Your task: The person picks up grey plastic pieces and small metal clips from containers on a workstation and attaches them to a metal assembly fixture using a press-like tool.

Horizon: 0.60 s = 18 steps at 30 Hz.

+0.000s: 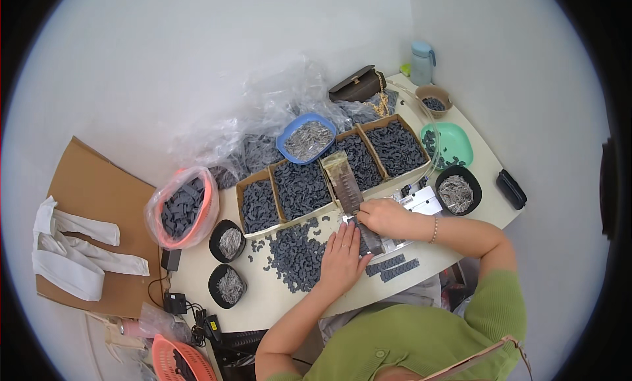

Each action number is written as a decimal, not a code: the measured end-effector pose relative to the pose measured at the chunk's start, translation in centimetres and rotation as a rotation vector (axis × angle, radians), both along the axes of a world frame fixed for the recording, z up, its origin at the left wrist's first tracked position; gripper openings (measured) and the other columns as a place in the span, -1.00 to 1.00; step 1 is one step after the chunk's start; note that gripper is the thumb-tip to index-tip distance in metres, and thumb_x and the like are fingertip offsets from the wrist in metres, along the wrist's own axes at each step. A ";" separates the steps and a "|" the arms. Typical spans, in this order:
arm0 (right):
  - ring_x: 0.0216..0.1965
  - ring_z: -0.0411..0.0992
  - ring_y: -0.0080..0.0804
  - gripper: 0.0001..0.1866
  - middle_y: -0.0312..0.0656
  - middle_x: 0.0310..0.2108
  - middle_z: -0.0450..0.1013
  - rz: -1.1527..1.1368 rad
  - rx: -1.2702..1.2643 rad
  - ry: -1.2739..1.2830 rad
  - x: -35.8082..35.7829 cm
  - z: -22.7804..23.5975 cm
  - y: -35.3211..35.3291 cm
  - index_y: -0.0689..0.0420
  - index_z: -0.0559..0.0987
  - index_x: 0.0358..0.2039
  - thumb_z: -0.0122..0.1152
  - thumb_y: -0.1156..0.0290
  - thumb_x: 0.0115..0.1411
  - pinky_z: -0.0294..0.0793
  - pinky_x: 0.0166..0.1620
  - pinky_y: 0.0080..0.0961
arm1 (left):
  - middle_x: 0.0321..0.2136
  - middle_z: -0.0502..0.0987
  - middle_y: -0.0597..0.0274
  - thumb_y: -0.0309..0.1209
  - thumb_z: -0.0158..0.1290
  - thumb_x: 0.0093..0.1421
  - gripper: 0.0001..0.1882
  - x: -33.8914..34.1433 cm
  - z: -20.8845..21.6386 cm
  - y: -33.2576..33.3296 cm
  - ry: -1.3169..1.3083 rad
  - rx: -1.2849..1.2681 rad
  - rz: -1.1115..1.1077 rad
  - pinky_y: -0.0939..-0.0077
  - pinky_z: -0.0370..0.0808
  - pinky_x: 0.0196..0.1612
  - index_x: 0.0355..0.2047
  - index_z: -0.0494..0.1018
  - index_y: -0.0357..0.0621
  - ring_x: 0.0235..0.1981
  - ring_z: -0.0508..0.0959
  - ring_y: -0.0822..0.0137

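My left hand (pixel 341 261) lies with its fingers stretched out at the left edge of a metal jig (pixel 394 244). Just above and to its right, my right hand (pixel 387 218) is closed, its fingertips pressed together on the jig; what they hold, if anything, is hidden. Between the hands part of a dark grey block (pixel 370 241) shows in the jig. A long slotted holder (pixel 345 183) with brown tape at its top slopes back from the jig. Left of my left hand spreads a loose pile of small dark grey curved pieces (pixel 293 257). Several dark grey strips (pixel 399 270) lie near the table's front edge.
Behind the jig, a divided cardboard box (pixel 284 216) holds grey pieces. A blue tray (pixel 282 144) of metal pins rests on it. Black bowls (pixel 212 289) of pins stand left, another black bowl (pixel 476 202) right. A green tray (pixel 461 142) and pink basket (pixel 209 213) flank the box.
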State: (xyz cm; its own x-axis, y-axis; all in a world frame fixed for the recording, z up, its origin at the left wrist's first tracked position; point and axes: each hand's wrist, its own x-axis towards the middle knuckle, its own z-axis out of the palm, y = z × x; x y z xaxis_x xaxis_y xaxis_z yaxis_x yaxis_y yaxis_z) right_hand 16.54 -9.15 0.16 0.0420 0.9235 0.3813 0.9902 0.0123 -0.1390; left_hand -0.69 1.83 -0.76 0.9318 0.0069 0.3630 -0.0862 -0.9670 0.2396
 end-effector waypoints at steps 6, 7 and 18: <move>-0.27 0.41 -0.29 -0.82 -0.21 -0.40 0.39 -0.004 0.066 0.032 -0.7 -0.6 -0.8 0.19 0.55 -0.38 0.11 0.44 -0.03 0.44 -0.22 -0.40 | 0.13 0.27 -0.13 -0.26 0.12 0.11 -0.40 0.7 0.1 1.4 -0.023 -0.141 0.047 0.06 0.15 0.20 0.08 0.30 -0.38 0.17 0.25 -0.12; -0.25 0.40 -0.29 -0.80 -0.22 -0.38 0.39 -0.022 0.093 0.042 -0.7 -0.6 -1.1 0.18 0.56 -0.35 0.10 0.44 -0.03 0.43 -0.20 -0.39 | 0.14 0.26 -0.14 -0.24 0.12 0.11 -0.39 0.9 0.1 1.4 -0.014 -0.119 0.043 0.05 0.15 0.20 0.08 0.29 -0.39 0.17 0.24 -0.13; -0.11 0.35 -0.27 -0.62 -0.21 -0.18 0.42 -0.111 0.063 -0.047 -1.5 -0.6 -3.1 0.15 0.56 -0.14 0.18 0.45 -0.05 0.30 -0.08 -0.35 | 0.23 0.10 -0.21 -0.16 0.15 0.09 -0.25 1.2 -0.3 0.2 0.037 -0.064 0.007 0.01 0.08 0.22 0.15 0.20 -0.44 0.21 0.15 -0.15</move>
